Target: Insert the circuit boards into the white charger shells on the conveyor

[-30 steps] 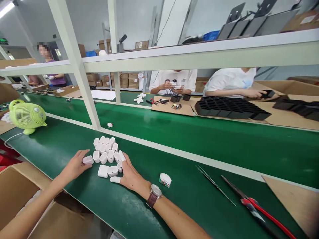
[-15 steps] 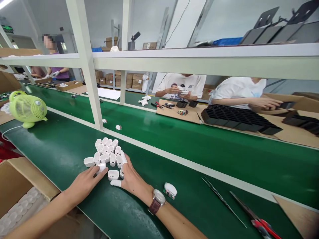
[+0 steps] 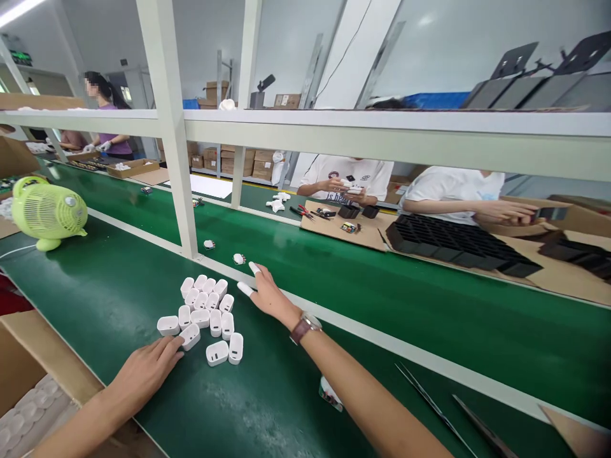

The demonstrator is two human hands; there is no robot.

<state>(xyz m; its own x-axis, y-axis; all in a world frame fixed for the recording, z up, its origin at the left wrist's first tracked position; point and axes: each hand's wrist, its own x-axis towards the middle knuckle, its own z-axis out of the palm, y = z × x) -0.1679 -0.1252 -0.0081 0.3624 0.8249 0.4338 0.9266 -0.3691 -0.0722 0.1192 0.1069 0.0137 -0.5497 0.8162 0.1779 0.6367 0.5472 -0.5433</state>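
Observation:
Small white open-topped plastic charger housings [image 3: 201,318] stand in a cluster on the green bench. My left hand [image 3: 151,367] lies at the cluster's near left edge, its fingers laid out and the tips at or against one housing [image 3: 190,337]. My right hand [image 3: 272,296] reaches over the pale divider strip, thumb and forefinger apart, with white finger covers on the tips. Just past those fingertips, on the green belt, lies a small white-topped circuit piece [image 3: 239,259]. Under the right forearm another white-topped circuit board [image 3: 330,391] is partly hidden.
Tweezers [image 3: 434,407] and pliers [image 3: 482,426] lie at the right. A green fan [image 3: 50,213] stands at the left. A pale post [image 3: 176,140] and shelf beam [image 3: 382,143] rise ahead. Across the belt, co-workers handle parts near black casings [image 3: 458,245]. An open carton [image 3: 45,350] sits lower left.
My right hand has left the cluster and moved up and forward toward the belt. My left hand has drawn back slightly from the housing it was on. The camera view has tilted up.

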